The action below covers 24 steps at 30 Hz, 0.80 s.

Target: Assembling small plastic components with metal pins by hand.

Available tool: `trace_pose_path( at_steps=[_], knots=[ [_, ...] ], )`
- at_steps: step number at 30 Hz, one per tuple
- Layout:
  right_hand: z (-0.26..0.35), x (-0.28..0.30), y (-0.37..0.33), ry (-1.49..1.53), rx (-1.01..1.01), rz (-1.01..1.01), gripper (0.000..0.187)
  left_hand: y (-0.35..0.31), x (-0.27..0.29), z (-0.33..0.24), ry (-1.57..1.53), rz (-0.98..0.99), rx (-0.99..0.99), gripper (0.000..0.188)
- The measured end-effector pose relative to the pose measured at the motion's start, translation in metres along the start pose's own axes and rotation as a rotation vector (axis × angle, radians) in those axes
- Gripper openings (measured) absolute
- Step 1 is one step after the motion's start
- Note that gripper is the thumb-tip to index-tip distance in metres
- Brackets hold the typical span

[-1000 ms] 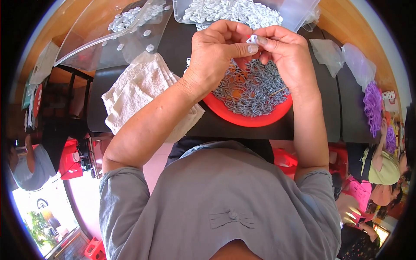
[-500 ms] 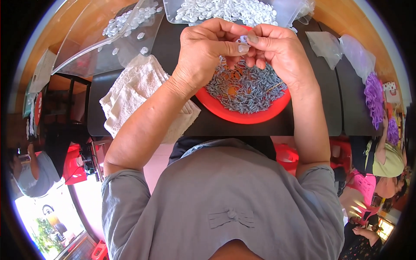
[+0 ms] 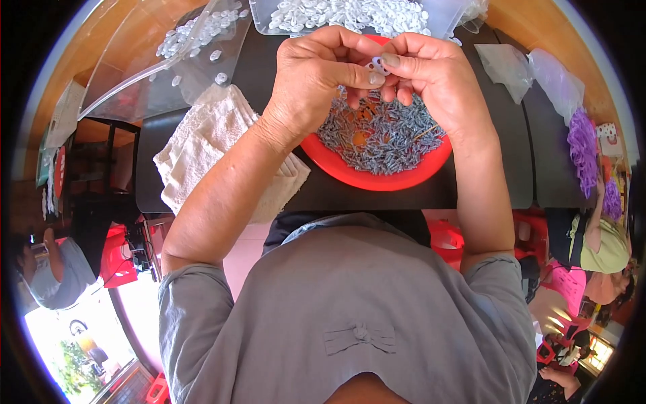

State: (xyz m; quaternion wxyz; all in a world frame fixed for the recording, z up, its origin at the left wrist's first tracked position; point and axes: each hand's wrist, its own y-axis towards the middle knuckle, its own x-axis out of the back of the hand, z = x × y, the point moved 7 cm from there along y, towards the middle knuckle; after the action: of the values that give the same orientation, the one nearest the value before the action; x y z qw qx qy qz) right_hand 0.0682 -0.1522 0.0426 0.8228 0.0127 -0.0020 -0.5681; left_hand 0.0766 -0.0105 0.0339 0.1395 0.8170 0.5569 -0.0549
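Note:
Over the far part of a red basin [image 3: 367,180], my two hands meet at a small white oval plastic piece with dark holes [image 3: 378,65]. My left hand [image 3: 313,74] pinches it between thumb and fingers from the left. From the right, my right hand [image 3: 434,77] has its thumb pressed on the same piece, fingers curled beneath. Part of the piece is hidden by my fingertips. Below them the basin holds many small grey ribbed plastic pieces [image 3: 390,145], which look like wall plugs.
A clear bin [image 3: 261,15] of white oval pieces [image 3: 350,15] stands beyond my hands. More lie on a clear plastic sheet [image 3: 128,87] at far left. A folded cream cloth [image 3: 208,145] rests by my left forearm. Plastic bags [image 3: 505,67] and purple mesh [image 3: 582,151] lie at right.
The white piece has turned slightly between my fingertips, and its holes show more now. Both hands keep their pinch in nearly the same place.

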Motion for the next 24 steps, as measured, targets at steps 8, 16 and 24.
trace_pose_path(
  at_steps=[8,16,24],
  knots=[
    [-0.0010,-0.0018,-0.0015,0.038,-0.031,-0.087,0.021,0.0014,0.0034,0.0037,-0.058,-0.061,-0.023,0.016],
    [-0.0005,0.0024,-0.0015,-0.092,0.000,-0.045,0.021,0.0003,0.0015,0.0021,-0.023,-0.040,-0.023,0.020],
    [0.0001,0.0025,0.0006,-0.122,0.013,0.021,0.021,0.0004,-0.0001,0.0015,0.011,-0.015,-0.039,0.020]
  ],
)
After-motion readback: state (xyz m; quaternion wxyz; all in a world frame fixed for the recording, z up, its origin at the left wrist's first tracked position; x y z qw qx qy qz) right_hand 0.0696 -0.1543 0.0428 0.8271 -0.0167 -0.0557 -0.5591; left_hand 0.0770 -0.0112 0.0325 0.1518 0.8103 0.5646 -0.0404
